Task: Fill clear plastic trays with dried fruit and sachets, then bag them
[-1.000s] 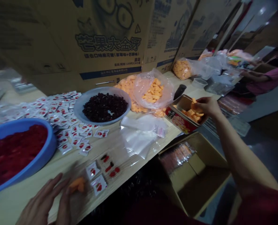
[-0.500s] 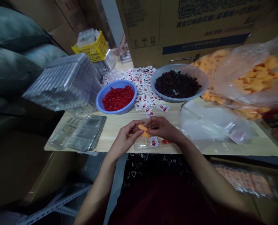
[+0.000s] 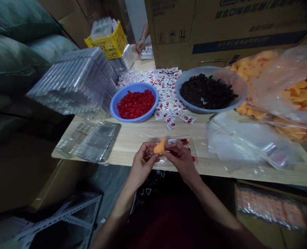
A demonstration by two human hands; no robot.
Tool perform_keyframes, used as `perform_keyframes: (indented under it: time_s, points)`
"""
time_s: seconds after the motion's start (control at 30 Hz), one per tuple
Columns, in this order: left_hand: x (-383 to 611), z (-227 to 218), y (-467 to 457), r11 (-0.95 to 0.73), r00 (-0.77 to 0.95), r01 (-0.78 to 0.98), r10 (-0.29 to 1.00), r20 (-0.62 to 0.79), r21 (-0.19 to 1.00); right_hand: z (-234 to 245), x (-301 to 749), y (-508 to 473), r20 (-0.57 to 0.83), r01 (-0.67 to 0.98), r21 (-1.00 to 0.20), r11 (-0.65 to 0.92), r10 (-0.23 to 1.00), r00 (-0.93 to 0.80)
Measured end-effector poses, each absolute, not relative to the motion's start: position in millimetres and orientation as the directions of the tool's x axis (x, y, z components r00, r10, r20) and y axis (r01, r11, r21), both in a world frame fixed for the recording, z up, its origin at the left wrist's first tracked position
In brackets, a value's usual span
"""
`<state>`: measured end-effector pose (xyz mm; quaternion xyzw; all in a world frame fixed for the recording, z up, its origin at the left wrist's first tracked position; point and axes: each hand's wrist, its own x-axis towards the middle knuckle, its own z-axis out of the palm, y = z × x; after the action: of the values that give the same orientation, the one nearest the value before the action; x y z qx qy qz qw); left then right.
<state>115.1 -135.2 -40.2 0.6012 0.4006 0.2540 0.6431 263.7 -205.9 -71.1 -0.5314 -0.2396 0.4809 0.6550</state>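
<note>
Between my two hands is a soft-looking, curled orange piece, like those in the bag at the right; its exact kind I cannot make out. My left hand pinches its left side with thumb and fingers. On the other side, the fingertips of my right hand close on its right edge. Under the hands lies a clear plastic tray, partly hidden by them. It holds a small white sachet, some red pieces and dark bits.
Behind are a blue bowl of red pieces, scattered printed sachets and a bowl of dark dried fruit. Stacked clear trays stand left; plastic bags lie right. Another person's hand is at the back.
The orange piece has turned more upright in my fingers. My right hand has shifted down, uncovering more of the tray's right side. The camera view has shifted somewhat.
</note>
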Motion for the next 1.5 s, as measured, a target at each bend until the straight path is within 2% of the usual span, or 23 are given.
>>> perform_keyframes:
  time_s: [0.07,0.17,0.23,0.3,0.4,0.47,0.6,0.67,0.73,0.77,0.83,0.87,0.93,0.97,1.0,1.03,1.07,1.13,1.17,1.2,1.27,1.37,1.5]
  points:
    - [108.6,-33.5,-124.6,-0.025,0.611,0.301,0.772,-0.173,0.953,-69.8,270.5,-214.9,-0.162,-0.269,-0.962,-0.041,0.879,0.447]
    - [101.0,-22.1,-106.9,-0.366,0.771,0.453,0.618,-0.151,0.813,-69.4,281.6,-224.5,-0.057,-0.008,-0.998,-0.061,0.870,0.489]
    - [101.6,-18.8,-99.3,-0.531,0.843,0.447,0.519,-0.141,0.720,-72.0,283.5,-226.7,0.083,0.192,-0.981,-0.005,0.889,0.451]
    - [106.7,-20.4,-96.1,-0.652,0.890,0.415,0.436,-0.134,0.634,-76.8,280.3,-225.7,0.215,0.365,-0.927,0.084,0.917,0.336]
    - [116.9,-29.1,-95.9,-0.777,0.929,0.360,0.349,-0.123,0.516,-85.2,271.5,-222.1,0.263,0.539,-0.830,0.143,0.953,0.153]
    - [121.0,-37.3,-96.5,-0.803,0.915,0.387,0.394,-0.084,0.452,-89.2,267.0,-220.4,0.242,0.618,-0.776,0.127,0.964,0.106]
    - [118.3,-53.7,-99.0,-0.749,0.808,0.542,0.589,0.008,0.382,-91.4,264.8,-220.2,0.206,0.674,-0.733,0.085,0.973,0.101]
    - [114.0,-55.9,-105.0,-0.724,0.773,0.573,0.634,0.042,0.384,-89.0,265.2,-221.6,0.208,0.616,-0.784,0.076,0.967,0.145]
    - [112.3,-51.3,-117.1,-0.697,0.726,0.570,0.675,0.131,0.435,-83.2,265.2,-222.9,0.191,0.455,-0.889,0.048,0.942,0.275]
    - [113.7,-47.1,-125.3,-0.692,0.705,0.543,0.683,0.189,0.476,-78.9,265.0,-223.2,0.145,0.325,-0.945,0.024,0.925,0.352]
    - [121.2,-38.5,-143.2,-0.733,0.732,0.427,0.624,0.273,0.530,-67.9,265.2,-222.4,-0.042,-0.032,-0.999,-0.031,0.894,0.446]
    - [126.5,-35.4,-150.8,-0.769,0.779,0.364,0.561,0.281,0.526,-61.5,265.8,-221.5,-0.165,-0.236,-0.969,-0.067,0.890,0.426]
    - [134.8,-33.2,-157.5,-0.827,0.861,0.318,0.457,0.223,0.464,-49.0,269.3,-220.6,-0.354,-0.552,-0.820,-0.154,0.893,0.278]
    - [135.2,-33.4,-155.3,-0.833,0.869,0.351,0.460,0.183,0.427,-43.8,272.3,-221.3,-0.395,-0.621,-0.761,-0.187,0.893,0.216]
    - [131.4,-33.6,-149.1,-0.818,0.847,0.415,0.507,0.157,0.399,-40.1,276.1,-223.3,-0.409,-0.625,-0.752,-0.210,0.892,0.193]
    - [123.1,-33.2,-139.3,-0.781,0.799,0.492,0.581,0.158,0.385,-38.4,280.5,-226.5,-0.397,-0.561,-0.797,-0.226,0.895,0.204]
    - [110.3,-31.8,-126.6,-0.730,0.729,0.563,0.660,0.182,0.388,-39.3,285.0,-230.6,-0.356,-0.429,-0.874,-0.229,0.903,0.242]
    - [75.1,-26.3,-95.4,-0.609,0.558,0.671,0.790,0.254,0.423,-49.5,292.4,-240.0,-0.166,-0.015,-0.985,-0.169,0.940,0.297]
    - [55.4,-23.1,-78.5,-0.542,0.461,0.718,0.840,0.285,0.437,-58.5,294.5,-244.0,-0.033,0.215,-0.972,-0.096,0.959,0.282]
    - [36.2,-20.4,-61.6,-0.474,0.381,0.762,0.879,0.287,0.441,-69.2,295.2,-246.9,0.103,0.420,-0.907,-0.006,0.966,0.237]
    - [4.0,-18.7,-30.6,-0.332,0.284,0.840,0.943,0.173,0.429,-92.2,293.0,-248.2,0.307,0.693,-0.704,0.152,0.946,0.105]
    - [-22.0,-25.8,1.0,-0.190,0.231,0.871,0.972,-0.037,0.453,-117.8,287.0,-241.8,0.385,0.850,-0.482,0.214,0.923,-0.014]
    - [-27.6,-39.0,16.4,-0.159,0.237,0.851,0.967,-0.096,0.500,-124.0,285.7,-232.7,0.420,0.884,-0.413,0.217,0.907,-0.026]
